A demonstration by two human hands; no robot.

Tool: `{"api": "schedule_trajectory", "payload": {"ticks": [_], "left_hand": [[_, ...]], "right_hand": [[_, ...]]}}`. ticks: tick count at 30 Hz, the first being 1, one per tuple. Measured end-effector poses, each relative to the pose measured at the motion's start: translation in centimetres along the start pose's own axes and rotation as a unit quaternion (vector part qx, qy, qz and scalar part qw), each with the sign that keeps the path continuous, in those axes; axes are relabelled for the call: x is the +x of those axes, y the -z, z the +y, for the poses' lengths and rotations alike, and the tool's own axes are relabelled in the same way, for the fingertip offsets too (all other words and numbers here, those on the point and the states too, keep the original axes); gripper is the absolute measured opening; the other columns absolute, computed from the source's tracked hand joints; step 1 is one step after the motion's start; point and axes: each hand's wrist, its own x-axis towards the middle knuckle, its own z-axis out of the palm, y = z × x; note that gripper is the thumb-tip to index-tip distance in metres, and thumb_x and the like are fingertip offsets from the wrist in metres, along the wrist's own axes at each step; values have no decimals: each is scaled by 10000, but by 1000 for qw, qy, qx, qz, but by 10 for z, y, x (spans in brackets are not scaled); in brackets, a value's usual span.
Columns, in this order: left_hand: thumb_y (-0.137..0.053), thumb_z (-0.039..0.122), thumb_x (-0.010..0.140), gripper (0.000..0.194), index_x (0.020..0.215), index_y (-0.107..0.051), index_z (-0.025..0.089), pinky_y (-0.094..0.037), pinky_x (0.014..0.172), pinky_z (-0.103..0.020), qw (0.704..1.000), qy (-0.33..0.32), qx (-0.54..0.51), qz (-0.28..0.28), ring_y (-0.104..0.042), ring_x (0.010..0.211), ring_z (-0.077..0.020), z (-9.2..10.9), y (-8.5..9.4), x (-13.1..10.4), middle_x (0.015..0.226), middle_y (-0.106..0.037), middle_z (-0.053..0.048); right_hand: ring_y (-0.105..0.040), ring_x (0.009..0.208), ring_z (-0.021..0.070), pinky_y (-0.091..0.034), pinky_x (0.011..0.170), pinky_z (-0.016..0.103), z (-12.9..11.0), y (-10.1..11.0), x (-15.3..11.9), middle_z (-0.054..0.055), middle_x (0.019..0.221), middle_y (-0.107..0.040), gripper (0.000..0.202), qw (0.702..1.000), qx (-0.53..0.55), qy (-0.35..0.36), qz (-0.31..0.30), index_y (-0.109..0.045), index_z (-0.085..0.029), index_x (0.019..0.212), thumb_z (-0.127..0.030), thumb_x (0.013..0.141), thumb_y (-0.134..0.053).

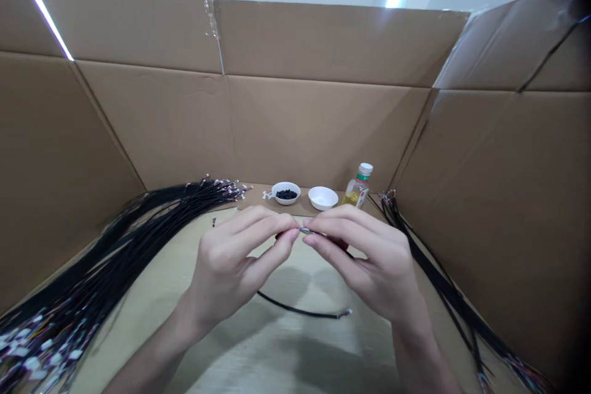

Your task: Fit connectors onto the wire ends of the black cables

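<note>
My left hand (pixel 240 252) and my right hand (pixel 369 252) meet fingertip to fingertip above the middle of the table. Thumb and forefinger of each are pinched on a short stretch of thin wires (pixel 305 231), which shows in the small gap between them. A black cable (pixel 300 309) curves out below my left hand and ends at the right in a small pale connector (pixel 346 313). It looks like part of the piece I hold, but my fingers hide where it joins. Something dark shows partly under my right fingers.
A large bundle of black cables (pixel 152 246) with white connectors lies at the left, a smaller bundle (pixel 443 277) at the right. Behind my hands stand a white bowl of black pieces (pixel 286 194), another white bowl (pixel 323 198) and a bottle (pixel 359 188). Cardboard walls (pixel 323 129) surround the table.
</note>
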Motion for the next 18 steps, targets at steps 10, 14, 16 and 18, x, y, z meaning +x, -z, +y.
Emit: {"api": "schedule_trajectory", "payload": {"ticks": [10,14,16,18], "left_hand": [[-704,67,983,143,1034,-717,200,-541,772,-210,997,23,-58,-44,-695,815,-100,-1,9,2,927,-748,17],[-687,91,996,129,985,-723,214,-521,701,-217,990,51,-100,-90,-664,756,-108,-7,15,7,872,-727,19],[-690,119,999,119,951,-730,221,-517,663,-214,982,69,-131,-120,-646,725,-112,-12,19,9,842,-714,18],[-695,132,995,120,925,-733,221,-517,634,-208,974,72,-158,-146,-635,696,-113,-16,22,11,811,-706,20]], "right_hand": [[-683,778,155,-534,708,277,2,-6,1,33,899,-736,94,997,-59,58,-10,-665,-190,991,-145,1066,-631],[-625,695,125,-499,633,254,-1,-12,2,-1,825,-708,122,1000,19,23,4,-662,-202,947,-101,1014,-678],[-582,646,107,-464,586,239,-1,-15,2,-15,773,-677,149,999,38,16,7,-657,-198,900,-84,993,-682],[-556,629,101,-445,568,231,1,-15,2,-18,743,-645,153,998,55,14,-6,-660,-191,874,-100,995,-678]]}}
